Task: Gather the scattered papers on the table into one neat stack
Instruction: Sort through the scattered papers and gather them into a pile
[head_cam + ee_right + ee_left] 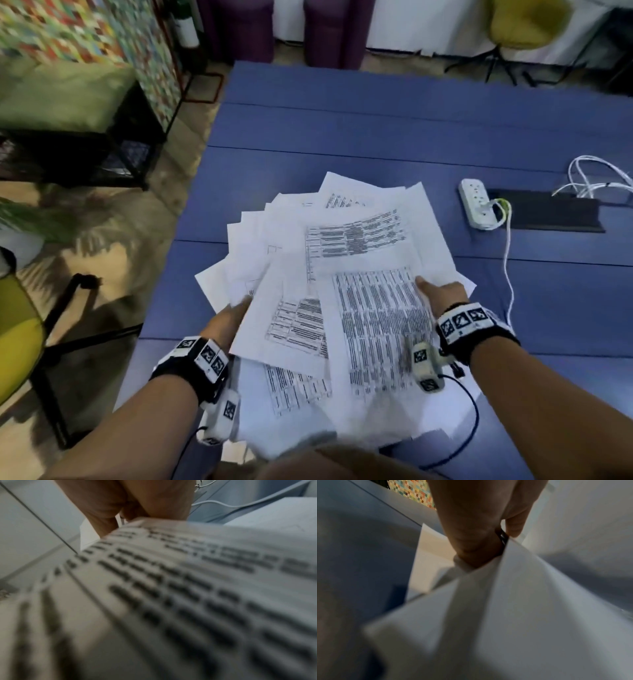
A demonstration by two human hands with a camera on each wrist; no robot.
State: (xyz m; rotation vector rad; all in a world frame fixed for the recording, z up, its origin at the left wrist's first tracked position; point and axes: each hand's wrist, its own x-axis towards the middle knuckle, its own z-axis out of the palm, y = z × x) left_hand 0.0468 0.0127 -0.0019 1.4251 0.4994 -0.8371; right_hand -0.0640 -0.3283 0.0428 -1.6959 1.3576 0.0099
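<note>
A loose, fanned bundle of printed white papers [342, 274] is held up over the near part of the blue table [376, 130]. My left hand [233, 318] grips the bundle's left edge, with sheets pinched between thumb and fingers [471, 545] in the left wrist view. On the right edge my right hand [442, 294] grips the papers, thumb on top of a densely printed sheet [171, 588]. The sheets lie at different angles, their corners sticking out on the far and left sides. The underside of the bundle is hidden.
A white power strip [478, 202] with a white cable [508, 274] lies on the table to the right, beside a black cable slot [548, 214] and coiled white wires [599, 178]. Yellow chairs [17, 335] stand left of the table and at the far right.
</note>
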